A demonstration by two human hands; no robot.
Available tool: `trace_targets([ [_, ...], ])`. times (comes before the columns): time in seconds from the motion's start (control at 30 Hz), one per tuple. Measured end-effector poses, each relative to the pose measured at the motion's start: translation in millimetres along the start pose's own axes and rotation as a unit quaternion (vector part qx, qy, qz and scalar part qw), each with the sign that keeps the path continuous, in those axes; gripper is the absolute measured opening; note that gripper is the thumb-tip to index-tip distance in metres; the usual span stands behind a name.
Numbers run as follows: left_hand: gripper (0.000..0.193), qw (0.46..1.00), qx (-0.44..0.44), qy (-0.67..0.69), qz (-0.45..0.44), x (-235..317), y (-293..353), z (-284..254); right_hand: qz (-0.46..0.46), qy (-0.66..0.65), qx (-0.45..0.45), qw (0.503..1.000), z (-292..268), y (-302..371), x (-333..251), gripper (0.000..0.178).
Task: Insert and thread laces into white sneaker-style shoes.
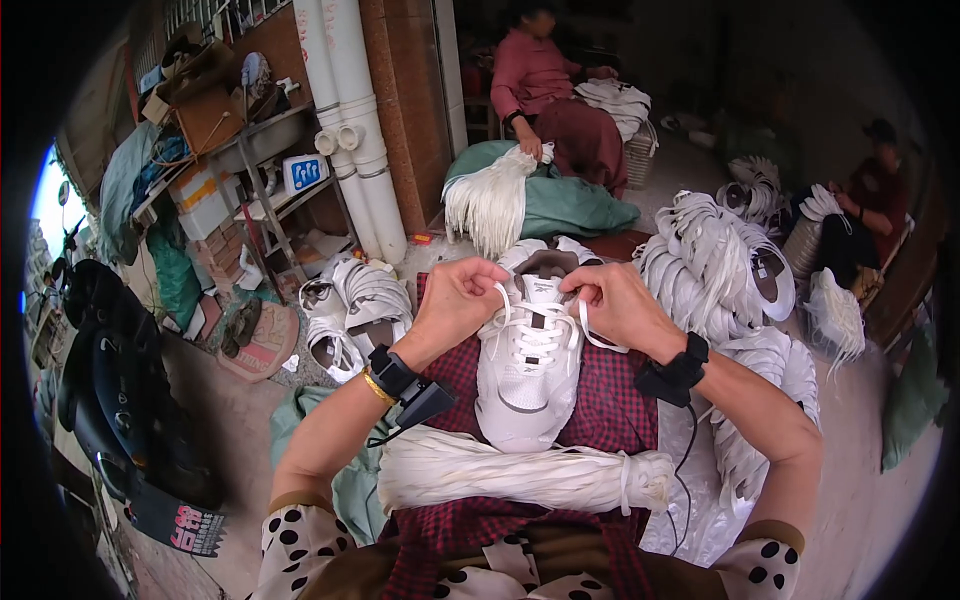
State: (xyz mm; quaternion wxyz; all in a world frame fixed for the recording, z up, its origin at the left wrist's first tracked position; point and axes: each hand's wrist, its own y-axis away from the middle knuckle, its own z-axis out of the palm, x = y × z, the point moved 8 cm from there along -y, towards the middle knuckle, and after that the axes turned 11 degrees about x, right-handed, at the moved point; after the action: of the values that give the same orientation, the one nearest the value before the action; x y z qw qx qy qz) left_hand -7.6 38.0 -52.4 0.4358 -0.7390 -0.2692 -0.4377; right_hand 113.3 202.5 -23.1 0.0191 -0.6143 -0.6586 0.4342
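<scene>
A white sneaker (528,392) rests on the red-and-black checked cloth over my lap, toe toward me. Its white shoelace (535,335) runs through the eyelets in crossing rows. At the left of the tongue, my left hand (455,303) pinches one part of the lace. Across from it, my right hand (625,312) pinches the other side, with a loop of lace hanging below the fingers. Between the shoe's toe and my body lies a thick bundle of white laces (515,474), tied near its right end.
Stacked white shoes (705,262) stand at the right, and more shoes (365,305) at the left. Ahead, a person in pink (520,75) sits by a green sack (575,208) with white laces on it. Another person (880,190) sits far right. A dark scooter (125,400) is at left.
</scene>
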Motion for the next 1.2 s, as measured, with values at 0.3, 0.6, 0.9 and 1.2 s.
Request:
trace_targets([
  [0.3,0.028,0.947,-0.154,-0.256,0.121,45,-34,36,-0.004,0.059,-0.063,0.996,-3,-20,0,0.029],
  [0.6,0.024,0.888,-0.361,-0.243,0.150,30,-41,28,0.041,-0.118,-0.128,0.984,14,-59,-10,0.016],
  [0.9,0.031,0.943,-0.263,-0.138,0.153,19,-27,9,0.064,-0.178,-0.196,0.962,60,-47,4,0.017],
  [1.2,0.022,0.957,-0.197,-0.116,0.178,14,-28,4,-0.100,0.002,-0.146,0.984,41,-58,-23,0.016],
])
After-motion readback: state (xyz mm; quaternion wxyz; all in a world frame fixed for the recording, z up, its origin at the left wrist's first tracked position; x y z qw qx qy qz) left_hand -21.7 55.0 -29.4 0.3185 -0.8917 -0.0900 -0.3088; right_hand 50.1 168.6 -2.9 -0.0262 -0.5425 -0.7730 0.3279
